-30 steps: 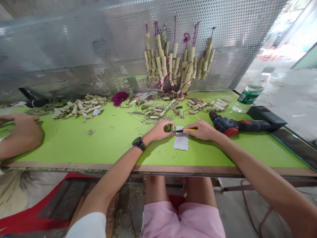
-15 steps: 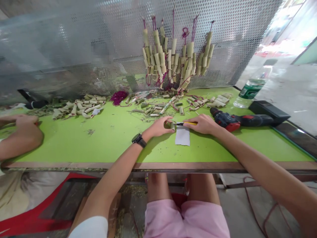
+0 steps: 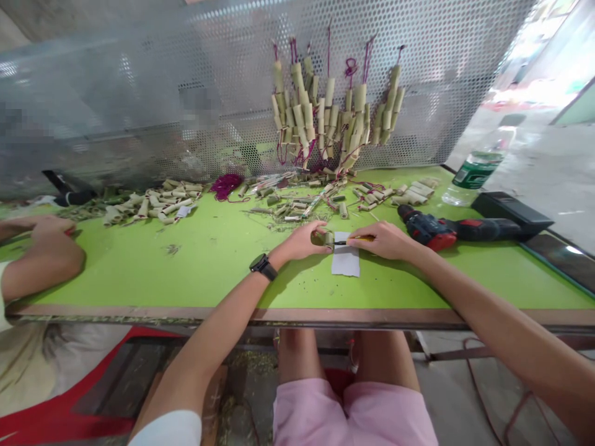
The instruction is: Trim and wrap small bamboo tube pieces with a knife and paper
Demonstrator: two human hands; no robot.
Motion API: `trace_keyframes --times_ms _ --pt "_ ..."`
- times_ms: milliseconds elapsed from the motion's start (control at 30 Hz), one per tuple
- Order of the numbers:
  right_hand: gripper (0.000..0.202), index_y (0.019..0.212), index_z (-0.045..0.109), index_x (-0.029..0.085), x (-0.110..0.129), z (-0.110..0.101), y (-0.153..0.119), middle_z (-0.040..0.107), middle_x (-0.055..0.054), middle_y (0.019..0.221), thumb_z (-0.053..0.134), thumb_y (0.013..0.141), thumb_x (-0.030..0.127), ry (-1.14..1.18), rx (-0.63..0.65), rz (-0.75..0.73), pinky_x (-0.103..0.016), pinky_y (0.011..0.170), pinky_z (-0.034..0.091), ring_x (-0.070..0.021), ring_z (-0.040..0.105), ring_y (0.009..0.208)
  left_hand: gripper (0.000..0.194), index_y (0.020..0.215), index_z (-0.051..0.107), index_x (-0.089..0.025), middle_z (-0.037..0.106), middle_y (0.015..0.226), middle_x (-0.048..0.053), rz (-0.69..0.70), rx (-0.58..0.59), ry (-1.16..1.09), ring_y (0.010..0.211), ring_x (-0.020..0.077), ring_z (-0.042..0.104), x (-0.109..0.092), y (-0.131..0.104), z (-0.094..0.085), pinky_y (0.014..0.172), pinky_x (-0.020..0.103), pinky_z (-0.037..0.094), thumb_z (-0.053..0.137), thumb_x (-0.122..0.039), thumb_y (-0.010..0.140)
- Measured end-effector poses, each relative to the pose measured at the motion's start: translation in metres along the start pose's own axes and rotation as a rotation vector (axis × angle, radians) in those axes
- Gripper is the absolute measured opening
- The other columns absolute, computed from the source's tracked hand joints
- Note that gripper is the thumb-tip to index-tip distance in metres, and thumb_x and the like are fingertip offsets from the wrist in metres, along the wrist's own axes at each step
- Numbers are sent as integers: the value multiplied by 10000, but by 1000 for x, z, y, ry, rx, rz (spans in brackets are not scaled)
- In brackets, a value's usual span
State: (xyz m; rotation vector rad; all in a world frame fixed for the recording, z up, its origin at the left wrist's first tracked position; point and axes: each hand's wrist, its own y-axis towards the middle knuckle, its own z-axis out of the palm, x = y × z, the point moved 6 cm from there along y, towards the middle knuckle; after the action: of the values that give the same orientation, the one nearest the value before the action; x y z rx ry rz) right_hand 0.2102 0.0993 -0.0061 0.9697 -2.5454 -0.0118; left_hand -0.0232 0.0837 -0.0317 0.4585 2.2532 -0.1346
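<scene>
A short bamboo tube piece (image 3: 329, 240) sits between the thumb and fingers of my left hand (image 3: 304, 241), which is closed around it, with a black watch on the wrist. My right hand (image 3: 383, 240) grips a yellow-handled craft knife (image 3: 361, 238). Its dark blade points left and reaches the bamboo piece's right end; whether it is cutting in, I cannot tell. Under the blade, a torn white slip of paper (image 3: 345, 265) lies flat on the green tabletop (image 3: 209, 272).
A cordless drill (image 3: 432, 229) lies right of my right hand, with a water bottle (image 3: 476, 170) behind. Cut bamboo pieces (image 3: 171, 201) and purple cord (image 3: 226, 186) lie toward the back. Bamboo strings (image 3: 325, 111) hang on the perforated metal panel (image 3: 223, 80). Another person's arm (image 3: 51, 254) rests at left.
The knife and my right hand have shifted slightly toward me, so the blade now lies over the paper's upper part. My left hand keeps its hold on the bamboo piece. The view has shifted slightly.
</scene>
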Motion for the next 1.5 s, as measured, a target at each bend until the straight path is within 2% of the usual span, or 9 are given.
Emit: trace_keyframes --times_ms 133,300,533,700,800,933,1167,1300,1500 --pt "403 1121 917 331 4 2 1 870 -45 1110 601 1064 574 -11 -32 -95 -306 727 478 -220 769 878 931 1573 571 -190 744 1409 179 -5 2 18 1269 351 705 -2 0 -2 1083 491 538 960 -502 786" --pt "416 1138 919 298 -9 0 4 865 -64 1145 625 1051 578 -96 -116 -54 -316 720 478 -238 769 900 926 1583 556 -198 737 1431 179 -1 -1 26 1243 340 714 -3 -2 -3 1074 496 539 952 -484 796" --pt "421 1057 923 278 -14 -7 1 864 -71 973 609 1045 560 -41 -163 -66 -312 659 434 -224 732 797 887 1549 590 -184 746 1384 180 18 -10 31 1235 342 704 -2 0 0 1051 497 538 951 -482 796" --pt "637 797 784 215 -15 -9 0 621 -18 610 577 1011 778 398 -220 55 -302 561 408 -163 527 552 389 1183 752 -234 777 1259 111 150 -99 208 1194 338 673 -17 -3 -4 1073 527 496 859 -472 894" --pt "682 901 723 232 -14 -6 0 473 43 628 557 961 891 897 -245 181 -297 509 477 -130 422 490 356 1180 740 -249 764 1313 101 167 -113 311 1246 363 629 -27 -10 -1 1104 565 447 825 -485 928" --pt "492 1050 713 228 -10 -8 -1 424 69 692 701 989 717 1282 -271 338 -233 430 422 -98 365 479 433 1276 724 -253 757 1297 97 233 -67 374 1265 364 604 -41 -17 14 1105 545 418 801 -538 959" --pt "313 1003 651 209 1 -12 -6 387 80 659 554 1130 479 1592 -271 510 -177 373 318 -86 287 449 419 1283 737 -244 754 1263 103 286 -17 408 1253 343 611 -61 -23 32 1082 507 414 806 -509 966" --pt "312 1019 632 205 6 -14 -6 383 87 650 502 1151 455 1676 -257 478 -162 357 290 -84 254 439 422 1311 730 -246 753 1284 99 272 -26 406 1276 349 612 -58 -23 29 1098 512 411 795 -493 975" --pt "293 1066 633 212 17 -17 -7 381 96 624 516 1145 469 1745 -192 399 -156 342 259 -84 230 424 598 1598 579 -340 740 1376 74 363 -35 435 1264 348 617 -64 -28 30 1075 495 413 726 -470 1034"
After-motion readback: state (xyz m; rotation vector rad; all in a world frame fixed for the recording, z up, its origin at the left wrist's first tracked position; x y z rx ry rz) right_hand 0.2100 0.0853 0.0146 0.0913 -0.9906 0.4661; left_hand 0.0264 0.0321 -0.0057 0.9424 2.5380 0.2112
